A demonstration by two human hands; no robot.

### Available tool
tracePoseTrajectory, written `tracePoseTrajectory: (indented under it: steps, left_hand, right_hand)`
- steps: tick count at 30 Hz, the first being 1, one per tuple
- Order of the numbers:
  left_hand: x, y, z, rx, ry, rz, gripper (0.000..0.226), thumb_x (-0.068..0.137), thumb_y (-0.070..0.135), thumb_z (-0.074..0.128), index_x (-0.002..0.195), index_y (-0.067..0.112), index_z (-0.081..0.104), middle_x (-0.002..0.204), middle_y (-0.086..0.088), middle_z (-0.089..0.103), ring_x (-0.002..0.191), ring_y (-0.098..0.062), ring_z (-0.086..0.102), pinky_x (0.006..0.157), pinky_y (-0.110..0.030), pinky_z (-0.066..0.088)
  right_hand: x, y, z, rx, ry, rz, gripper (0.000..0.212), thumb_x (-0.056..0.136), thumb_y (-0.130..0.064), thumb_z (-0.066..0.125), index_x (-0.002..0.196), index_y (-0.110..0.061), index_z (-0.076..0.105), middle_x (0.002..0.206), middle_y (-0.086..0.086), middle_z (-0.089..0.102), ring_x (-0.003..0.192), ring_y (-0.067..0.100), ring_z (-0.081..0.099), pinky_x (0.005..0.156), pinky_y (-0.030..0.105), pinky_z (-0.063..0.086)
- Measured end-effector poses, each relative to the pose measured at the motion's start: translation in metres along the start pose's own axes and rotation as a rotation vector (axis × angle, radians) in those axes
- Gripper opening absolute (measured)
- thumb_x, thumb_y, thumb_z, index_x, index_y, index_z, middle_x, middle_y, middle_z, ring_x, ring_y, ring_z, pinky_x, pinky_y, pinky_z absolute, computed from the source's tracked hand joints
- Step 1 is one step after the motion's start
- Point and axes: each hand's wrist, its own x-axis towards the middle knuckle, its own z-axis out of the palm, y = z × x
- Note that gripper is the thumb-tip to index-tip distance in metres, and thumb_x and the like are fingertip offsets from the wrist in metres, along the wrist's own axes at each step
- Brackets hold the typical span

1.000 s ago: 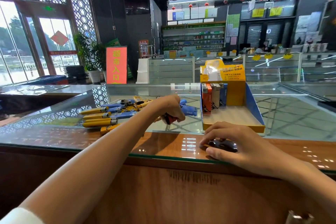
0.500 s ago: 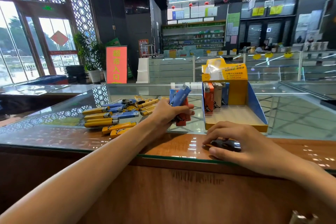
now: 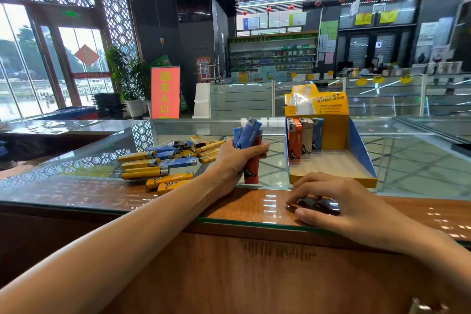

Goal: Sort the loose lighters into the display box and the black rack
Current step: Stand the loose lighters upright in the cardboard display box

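Glass-topped wooden counter (image 3: pixel 254 208). Left hand (image 3: pixel 235 158) gripped an upright bundle near the near edge: one red plastic lighter (image 3: pixel 251 173) and at least two blue plastic lighters (image 3: pixel 248 132), fingers wrapped tight around them. Loose pile of yellow and blue lighters (image 3: pixel 163 160) lay just left of that hand; over a dozen, overlap prevented an exact count. Yellow-and-blue cardboard display box (image 3: pixel 362 150) stood right of the bundle, apart from it, with boxed lighters (image 3: pixel 302 140) in orange, beige and blue rows in its far left corner. Right hand (image 3: pixel 344 201) curled over one low glossy black rack (image 3: pixel 321 205) at the near edge.
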Motion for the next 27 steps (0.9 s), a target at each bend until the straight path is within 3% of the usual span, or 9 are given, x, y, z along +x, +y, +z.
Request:
tracePoseTrajectory:
  steps: [5,9,13,16,20,23,27]
  left_hand:
    - [-0.002,-0.001,-0.003,0.098,-0.018,0.019,0.04,0.072,0.013,0.077,0.104,0.013,0.053,0.089,-0.008,0.066,0.076,-0.014,0.068,0.067,-0.025,0.053]
    - [-0.008,0.0,0.0,0.202,-0.07,0.054,0.025,0.078,0.011,0.072,0.091,0.015,0.052,0.064,0.002,0.068,0.056,-0.009,0.067,0.055,-0.019,0.054]
    - [-0.012,0.008,0.0,0.098,-0.082,0.003,0.018,0.084,0.009,0.066,0.094,0.009,0.051,0.071,-0.005,0.061,0.056,-0.01,0.061,0.055,-0.021,0.053]
    - [-0.013,0.012,0.011,0.085,-0.131,0.022,0.012,0.085,0.006,0.063,0.088,0.007,0.052,0.064,-0.004,0.059,0.051,-0.009,0.06,0.053,-0.021,0.052]
    - [-0.013,0.011,0.034,0.092,-0.202,0.078,0.011,0.085,0.004,0.062,0.085,0.009,0.052,0.068,-0.005,0.057,0.056,-0.011,0.058,0.059,-0.023,0.052]
    - [-0.009,0.01,0.045,0.112,-0.192,0.108,0.013,0.084,0.003,0.063,0.084,0.01,0.053,0.07,-0.005,0.057,0.06,-0.011,0.057,0.062,-0.024,0.052]
    - [-0.005,0.009,0.042,0.126,-0.204,0.146,0.012,0.084,0.001,0.062,0.082,0.01,0.054,0.062,-0.001,0.059,0.052,-0.006,0.058,0.055,-0.02,0.05]
  right_hand:
    - [0.0,0.001,0.0,0.009,-0.001,-0.003,0.023,0.082,-0.046,0.058,0.102,-0.035,0.066,0.105,-0.023,0.057,0.1,-0.005,0.052,0.082,0.017,0.047]
    - [0.0,0.002,0.001,0.004,0.01,-0.01,0.023,0.083,-0.045,0.059,0.101,-0.035,0.066,0.105,-0.023,0.057,0.1,-0.006,0.052,0.082,0.016,0.046]
    - [0.001,0.0,0.0,0.004,-0.001,-0.005,0.026,0.082,-0.048,0.057,0.102,-0.034,0.066,0.102,-0.021,0.06,0.097,-0.005,0.054,0.08,0.015,0.046]
    - [0.006,-0.001,-0.004,0.056,0.188,0.038,0.033,0.076,-0.056,0.05,0.098,-0.036,0.063,0.093,-0.018,0.064,0.09,-0.006,0.057,0.074,0.011,0.047]
    - [0.033,0.005,-0.021,0.275,0.5,0.177,0.027,0.077,-0.049,0.055,0.098,-0.033,0.061,0.09,-0.015,0.065,0.084,-0.003,0.06,0.069,0.014,0.049]
    - [0.057,0.006,-0.029,0.377,0.589,0.21,0.026,0.072,-0.048,0.061,0.09,-0.031,0.065,0.084,-0.013,0.066,0.076,-0.006,0.06,0.067,0.011,0.048]
    - [0.081,0.003,-0.022,0.465,0.64,0.26,0.01,0.072,-0.034,0.074,0.076,-0.028,0.068,0.074,-0.01,0.066,0.064,-0.005,0.057,0.057,0.01,0.048]
